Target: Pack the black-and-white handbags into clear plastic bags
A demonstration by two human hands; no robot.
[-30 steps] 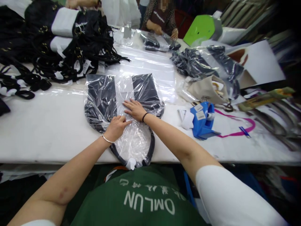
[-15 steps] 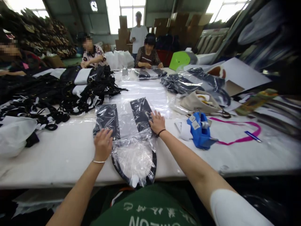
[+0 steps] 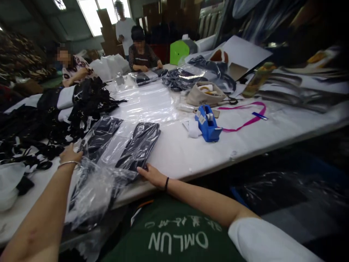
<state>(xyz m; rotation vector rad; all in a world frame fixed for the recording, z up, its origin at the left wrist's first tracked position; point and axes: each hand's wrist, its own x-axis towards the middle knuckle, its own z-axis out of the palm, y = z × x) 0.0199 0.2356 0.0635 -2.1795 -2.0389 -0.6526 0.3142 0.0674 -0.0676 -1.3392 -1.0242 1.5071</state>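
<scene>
A dark folded item with a white middle strip, in a clear plastic bag (image 3: 139, 145), lies tilted near the table's front edge. The bag's crumpled lower part (image 3: 94, 193) hangs over that edge. My left hand (image 3: 70, 154) is at the bag's left side, its fingers bent and partly hidden. At the lower right corner, my right hand (image 3: 152, 174) holds the bag between thumb and fingers. To the right stands a blue tape dispenser (image 3: 208, 125) beside a white paper piece (image 3: 194, 129).
Black strapped items (image 3: 46, 109) are heaped at left. Flat clear bags (image 3: 147, 102) lie behind the bagged item. A beige pouch (image 3: 204, 94), a pink strap (image 3: 240, 127) and a bottle (image 3: 257, 80) are at right. Other people work across the table.
The view has swung right. The bagged item has turned and shifted left along the table edge, and both hands have moved with it; my right hand is now at its lower corner.
</scene>
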